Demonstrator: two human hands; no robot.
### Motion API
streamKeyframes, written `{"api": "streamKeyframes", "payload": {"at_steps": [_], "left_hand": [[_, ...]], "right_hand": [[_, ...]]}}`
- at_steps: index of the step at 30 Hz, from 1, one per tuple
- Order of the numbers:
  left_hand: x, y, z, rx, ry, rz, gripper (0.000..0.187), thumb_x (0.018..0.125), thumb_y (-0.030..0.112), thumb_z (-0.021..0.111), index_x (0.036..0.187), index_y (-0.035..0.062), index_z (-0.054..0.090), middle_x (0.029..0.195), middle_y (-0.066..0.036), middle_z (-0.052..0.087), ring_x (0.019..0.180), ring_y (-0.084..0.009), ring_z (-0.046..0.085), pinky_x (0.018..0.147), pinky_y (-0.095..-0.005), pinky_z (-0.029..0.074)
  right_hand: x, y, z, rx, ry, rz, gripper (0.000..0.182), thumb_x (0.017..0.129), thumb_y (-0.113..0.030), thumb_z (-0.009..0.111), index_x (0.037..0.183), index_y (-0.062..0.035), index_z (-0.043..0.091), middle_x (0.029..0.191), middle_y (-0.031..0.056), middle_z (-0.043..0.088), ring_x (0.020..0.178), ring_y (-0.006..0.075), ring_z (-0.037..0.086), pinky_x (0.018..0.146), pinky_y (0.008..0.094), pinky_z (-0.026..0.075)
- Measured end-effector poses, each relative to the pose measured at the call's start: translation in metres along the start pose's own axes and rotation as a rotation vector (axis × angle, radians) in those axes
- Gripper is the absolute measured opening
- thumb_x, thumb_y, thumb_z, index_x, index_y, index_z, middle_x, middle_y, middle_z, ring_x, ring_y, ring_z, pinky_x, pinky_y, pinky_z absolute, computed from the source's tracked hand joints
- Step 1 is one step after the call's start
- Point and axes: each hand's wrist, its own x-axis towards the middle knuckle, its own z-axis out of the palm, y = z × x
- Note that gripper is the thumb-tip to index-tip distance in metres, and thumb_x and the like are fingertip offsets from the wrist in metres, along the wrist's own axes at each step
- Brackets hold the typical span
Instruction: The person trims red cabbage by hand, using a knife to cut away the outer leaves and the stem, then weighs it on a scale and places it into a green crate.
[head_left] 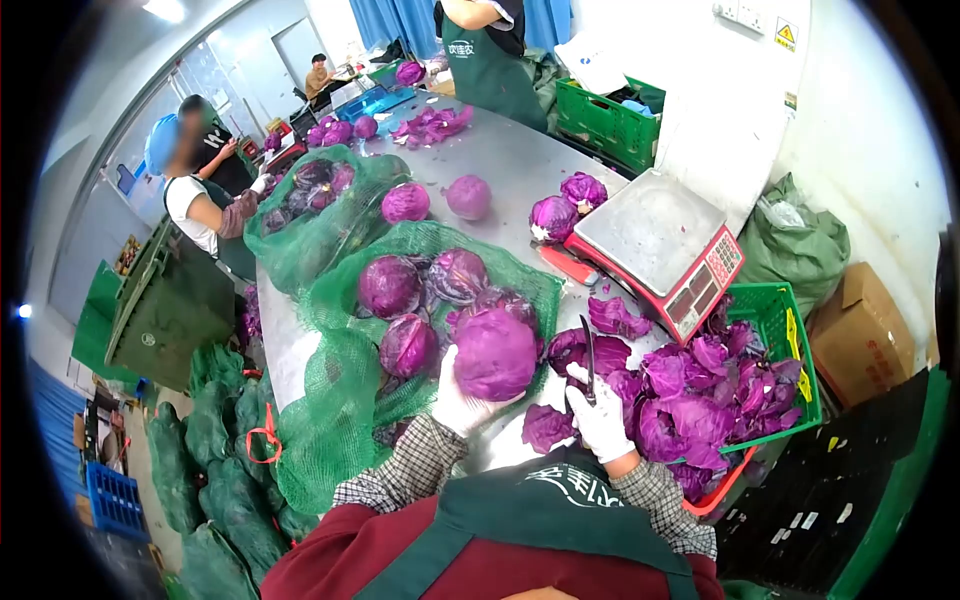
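Note:
My left hand (460,396), in a white glove, is closed around the underside of a red cabbage (495,354) in front of my chest. In my gloved right hand (602,420) is a knife (589,350), its dark, slightly curved blade pointing up and away from me. Blade and cabbage are apart. Behind the held cabbage, several more red cabbages (389,287) lie in an opened green mesh bag (345,345). Loose purple leaves (547,427) lie beside my right hand.
A red digital scale (690,300) stands at right on the metal table (520,225). Beyond my right hand, a green crate (765,300) is heaped with leaves. A second mesh bag (330,245) lies further off. Co-workers stand at the left (205,205) and far end (490,70).

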Motion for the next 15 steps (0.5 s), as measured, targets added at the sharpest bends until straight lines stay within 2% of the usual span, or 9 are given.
{"api": "streamKeyframes", "payload": {"at_steps": [1, 3, 7, 8, 9, 11, 12, 13, 15], "left_hand": [[0.002, 0.001, 0.002, -0.091, -0.026, -0.023, 0.072, 0.085, 0.062, 0.044, 0.141, 0.0185, 0.034, 0.143, -0.017, 0.036, 0.126, -0.0412, 0.041, 0.093, -0.0673, 0.04], [0.005, -0.001, -0.001, 0.002, -0.042, 0.063, 0.074, 0.084, 0.055, 0.054, 0.142, 0.0146, 0.031, 0.143, -0.017, 0.036, 0.127, -0.04, 0.041, 0.097, -0.065, 0.039], [0.007, -0.005, 0.001, 0.285, -0.029, 0.243, 0.073, 0.086, 0.042, 0.06, 0.142, 0.0077, 0.027, 0.14, -0.017, 0.04, 0.125, -0.0343, 0.044, 0.101, -0.0548, 0.041], [0.007, -0.005, 0.003, 0.365, -0.026, 0.286, 0.073, 0.087, 0.039, 0.061, 0.142, 0.006, 0.027, 0.139, -0.016, 0.042, 0.125, -0.0326, 0.046, 0.102, -0.0516, 0.042], [0.007, -0.005, 0.004, 0.412, -0.032, 0.321, 0.07, 0.086, 0.036, 0.062, 0.14, 0.006, 0.03, 0.136, -0.015, 0.044, 0.123, -0.031, 0.048, 0.102, -0.049, 0.042], [0.007, -0.007, 0.011, 0.509, -0.05, 0.408, 0.064, 0.086, 0.03, 0.064, 0.138, 0.0058, 0.035, 0.132, -0.013, 0.05, 0.119, -0.0277, 0.051, 0.101, -0.0439, 0.044], [0.006, -0.009, 0.018, 0.489, -0.06, 0.418, 0.051, 0.087, 0.021, 0.063, 0.131, 0.0065, 0.043, 0.118, -0.007, 0.058, 0.106, -0.0195, 0.058, 0.093, -0.0356, 0.048], [0.009, -0.007, 0.006, 0.557, -0.015, 0.492, 0.034, 0.087, 0.015, 0.063, 0.119, 0.0092, 0.052, 0.102, 0.001, 0.059, 0.093, -0.0105, 0.057, 0.085, -0.0279, 0.047], [0.015, -0.01, 0.005, 0.54, 0.043, 0.54, 0.018, 0.086, 0.011, 0.064, 0.102, 0.0125, 0.056, 0.088, 0.008, 0.053, 0.082, -0.0041, 0.051, 0.077, -0.0229, 0.043]], "right_hand": [[0.001, -0.007, 0.002, 0.021, -0.018, 0.017, 0.034, 0.089, -0.008, 0.06, 0.123, -0.0025, 0.056, 0.093, 0.0025, 0.062, 0.053, 0.0046, 0.049, 0.049, 0.0194, 0.041], [0.004, -0.009, 0.006, -0.105, -0.03, -0.082, 0.034, 0.088, -0.015, 0.062, 0.118, -0.0015, 0.059, 0.112, 0.0151, 0.063, 0.102, 0.0253, 0.062, 0.087, 0.0327, 0.05], [0.013, -0.052, 0.018, -0.176, -0.019, -0.382, 0.036, 0.083, -0.009, 0.067, 0.117, -0.0005, 0.059, 0.115, 0.016, 0.062, 0.106, 0.0275, 0.061, 0.092, 0.0336, 0.048], [0.019, -0.054, 0.021, -0.24, 0.011, -0.53, 0.044, 0.083, -0.004, 0.065, 0.125, -0.0004, 0.053, 0.112, 0.0124, 0.062, 0.094, 0.0209, 0.062, 0.08, 0.0279, 0.05], [0.023, -0.059, 0.024, -0.31, 0.016, -0.62, 0.05, 0.08, -0.004, 0.067, 0.128, -0.0024, 0.052, 0.124, 0.0152, 0.057, 0.102, 0.0224, 0.061, 0.085, 0.0288, 0.049], [0.026, -0.078, 0.026, -0.488, 0.003, -0.656, 0.052, 0.079, -0.006, 0.068, 0.128, -0.0048, 0.052, 0.131, 0.0176, 0.052, 0.102, 0.0246, 0.062, 0.081, 0.03, 0.051], [0.024, -0.08, 0.028, -0.453, -0.077, -0.471, 0.053, 0.078, -0.008, 0.07, 0.128, -0.0064, 0.052, 0.136, 0.0188, 0.048, 0.1, 0.0254, 0.064, 0.074, 0.0297, 0.053], [0.029, -0.076, 0.03, -0.513, -0.042, -0.627, 0.051, 0.078, -0.009, 0.07, 0.127, -0.0055, 0.054, 0.135, 0.0186, 0.049, 0.093, 0.0246, 0.067, 0.067, 0.0277, 0.054], [0.03, -0.077, 0.03, -0.537, -0.029, -0.667, 0.048, 0.078, -0.008, 0.071, 0.124, -0.0047, 0.056, 0.135, 0.0187, 0.049, 0.092, 0.0239, 0.067, 0.067, 0.0267, 0.054]]}}
